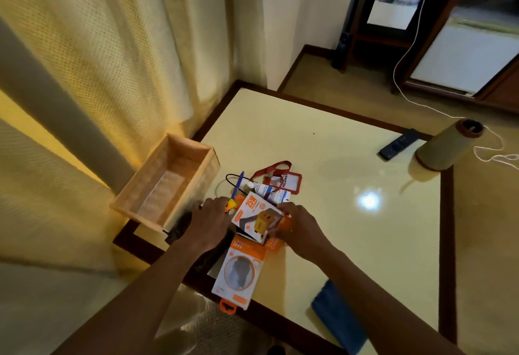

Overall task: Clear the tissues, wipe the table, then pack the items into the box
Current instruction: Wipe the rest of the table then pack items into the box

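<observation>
Hands first: right hand (297, 225) has its fingers curled round the right edge of the charger box (254, 215), the white-and-orange one marked 25W, which sits on top of the pile. Left hand (209, 215) is knuckles-up on the pile's left side, fingertips down by the yellow end of the pen (237, 190). Can't tell if it's actually got hold of anything.

Wooden box (165, 183) is open and looks empty. It sits at the table's (351, 158) left edge, just beside the left hand. An orange pack (241, 267) lies nearer the person, hanging over the table's edge. A tube (271, 192) and a red lanyard (283, 176) lie just past the charger box. There's a blue cloth (337, 312) on the near edge, with a remote (397, 144) and a spool (446, 147) well off to the right.

No tissues in sight, so I'd say we're at the packing stage. My take: lift the charger box straight up so it doesn't drag the pen or tube along. Put the flat packs in first, lengthwise along the bottom, then the loose bits, with the lanyard coiled on top. Mind that overhanging pack, since a stray wrist could knock it off.
</observation>
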Available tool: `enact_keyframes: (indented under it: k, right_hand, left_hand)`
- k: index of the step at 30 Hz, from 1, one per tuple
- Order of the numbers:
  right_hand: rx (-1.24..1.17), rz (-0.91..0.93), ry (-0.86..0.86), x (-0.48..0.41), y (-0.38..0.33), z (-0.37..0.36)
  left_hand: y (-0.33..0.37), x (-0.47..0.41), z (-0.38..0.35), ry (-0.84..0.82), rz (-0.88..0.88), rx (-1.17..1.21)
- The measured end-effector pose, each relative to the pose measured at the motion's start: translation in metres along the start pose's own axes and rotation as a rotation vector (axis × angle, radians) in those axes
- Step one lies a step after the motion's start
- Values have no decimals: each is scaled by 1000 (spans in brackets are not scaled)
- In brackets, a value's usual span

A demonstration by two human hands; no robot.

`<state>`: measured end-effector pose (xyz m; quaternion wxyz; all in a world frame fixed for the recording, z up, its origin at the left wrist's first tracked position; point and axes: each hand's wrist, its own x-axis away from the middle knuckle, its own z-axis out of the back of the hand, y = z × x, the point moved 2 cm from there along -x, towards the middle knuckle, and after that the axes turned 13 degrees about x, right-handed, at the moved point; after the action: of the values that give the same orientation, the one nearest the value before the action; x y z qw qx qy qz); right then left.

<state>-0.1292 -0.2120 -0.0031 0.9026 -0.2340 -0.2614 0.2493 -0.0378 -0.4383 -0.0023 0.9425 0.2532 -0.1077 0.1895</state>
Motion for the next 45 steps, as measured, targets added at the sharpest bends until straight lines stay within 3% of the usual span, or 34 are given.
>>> enact_keyframes:
  k: [6, 12, 18, 23, 30, 38, 41, 45]
  right_hand:
    - [-183, -61, 37, 9, 16, 11]
    - [-354, -226, 242, 16, 45, 54]
    - [-392, -436, 422, -8, 84, 112]
    - [-230, -518, 503, -62, 141, 183]
    - [-61, -488, 491, -150, 202, 253]
    - [-3, -494, 371, -217, 258, 266]
    - [141, -473, 312, -230, 266, 267]
    - [248, -469, 244, -233, 273, 266]
  left_hand:
    - [0, -15, 4, 114, 20, 107]
    - [16, -41, 37, 177, -52, 237]
    - [79, -93, 56, 51, -298, 356]
    - [138, -160, 19, -44, -319, 326]
    - [191, -230, -46, -71, -339, 223]
    - [240, -297, -101, 62, -294, 131]
    - [258, -305, -108, 106, -278, 71]
    - [278, -311, -117, 79, -254, 163]
